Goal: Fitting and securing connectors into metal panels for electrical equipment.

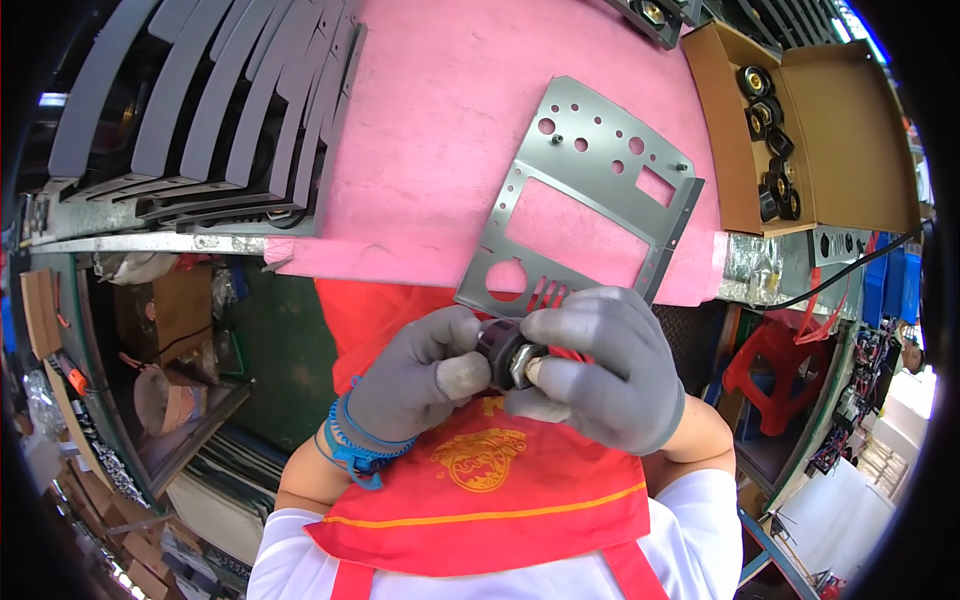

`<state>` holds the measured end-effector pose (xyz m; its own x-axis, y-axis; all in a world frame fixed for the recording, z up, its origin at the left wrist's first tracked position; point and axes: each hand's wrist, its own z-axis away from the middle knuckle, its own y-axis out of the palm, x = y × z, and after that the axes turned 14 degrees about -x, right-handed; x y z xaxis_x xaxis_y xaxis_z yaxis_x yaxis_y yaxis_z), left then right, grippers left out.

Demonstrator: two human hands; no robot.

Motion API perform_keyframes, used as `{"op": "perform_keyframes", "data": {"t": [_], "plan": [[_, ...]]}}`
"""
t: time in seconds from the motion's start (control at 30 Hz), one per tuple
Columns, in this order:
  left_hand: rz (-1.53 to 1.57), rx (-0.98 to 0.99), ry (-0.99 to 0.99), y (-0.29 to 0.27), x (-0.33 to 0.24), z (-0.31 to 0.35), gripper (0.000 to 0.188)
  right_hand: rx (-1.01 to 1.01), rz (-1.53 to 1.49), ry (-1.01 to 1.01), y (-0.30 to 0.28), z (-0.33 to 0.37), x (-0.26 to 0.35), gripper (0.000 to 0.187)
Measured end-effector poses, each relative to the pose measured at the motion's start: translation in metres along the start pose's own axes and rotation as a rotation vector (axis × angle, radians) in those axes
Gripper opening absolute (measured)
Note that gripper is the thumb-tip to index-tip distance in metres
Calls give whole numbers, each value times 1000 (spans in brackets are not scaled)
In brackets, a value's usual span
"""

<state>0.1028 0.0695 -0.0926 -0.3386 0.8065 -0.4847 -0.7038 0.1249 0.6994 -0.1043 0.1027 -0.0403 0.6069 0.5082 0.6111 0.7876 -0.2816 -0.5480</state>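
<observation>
Head view: the gloved left hand grips a black part above the apron, short of the bench; the right hand pinches its metal nut. A loose glove pinch could drop the nut; tilting could bind it. Knuckles bumping the plate at the bench's edge could shift it.

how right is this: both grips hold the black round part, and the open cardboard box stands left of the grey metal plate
The side is wrong: the head view shows the open cardboard box standing right of the grey metal plate. The rest holds: the left grip and right grip both hold the black round part.
</observation>
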Motion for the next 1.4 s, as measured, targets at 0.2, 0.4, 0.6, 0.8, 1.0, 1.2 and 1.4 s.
{"op": "perform_keyframes", "data": {"t": [0.2, 0.4, 0.6, 0.8, 1.0, 1.2, 1.4], "plan": [[180, 135, -318, -12, -2, -1, 34, 23, 12, -142, 2, 9, -3, 18], [247, 249, -373, -19, 2, -2, 38, 187, -53, -146, 3, 3, -6, 17], [0, 74, -184, -18, 11, -1, 34, 233, -86, 140, -6, 4, 4, 31], [102, 113, -338, -16, 4, 0, 30, 96, 14, -143, -2, 10, 2, 35], [244, 148, -291, -15, 15, -3, 53, 80, 34, -31, 8, 8, 1, 34], [241, 51, -217, -43, 29, -4, 34, -10, -73, -1, -2, 4, -5, 34], [194, 29, -55, -58, 45, -42, 39, 31, 389, 115, 5, 11, -42, 31]]}}
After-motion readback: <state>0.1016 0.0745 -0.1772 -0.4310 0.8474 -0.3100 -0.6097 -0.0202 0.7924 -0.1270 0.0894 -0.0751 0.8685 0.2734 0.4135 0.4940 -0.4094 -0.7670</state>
